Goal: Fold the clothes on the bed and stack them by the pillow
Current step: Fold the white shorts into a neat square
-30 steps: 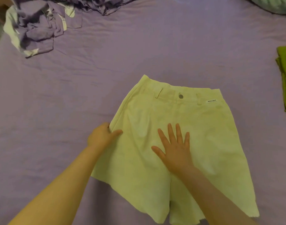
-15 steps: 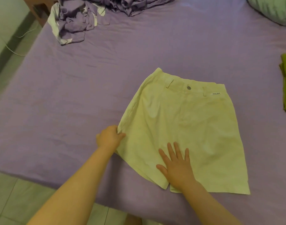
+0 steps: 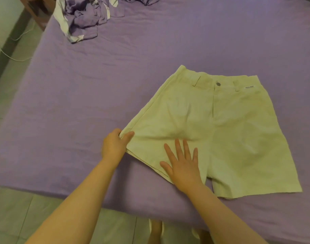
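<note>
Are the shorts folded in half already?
No, the shorts lie spread flat on the bed, with both leg openings showing side by side.

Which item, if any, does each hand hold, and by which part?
The left hand pinches the pale shorts at the outer side edge of one leg. The right hand only presses flat on that leg, gripping nothing.

No text could be read. The only label was a small white tag point(image 3: 249, 87) sewn on the waistband of the pale shorts point(image 3: 221, 131), at about two o'clock from the button point(image 3: 218, 84); its dark print was too small and blurred to make out.
</note>
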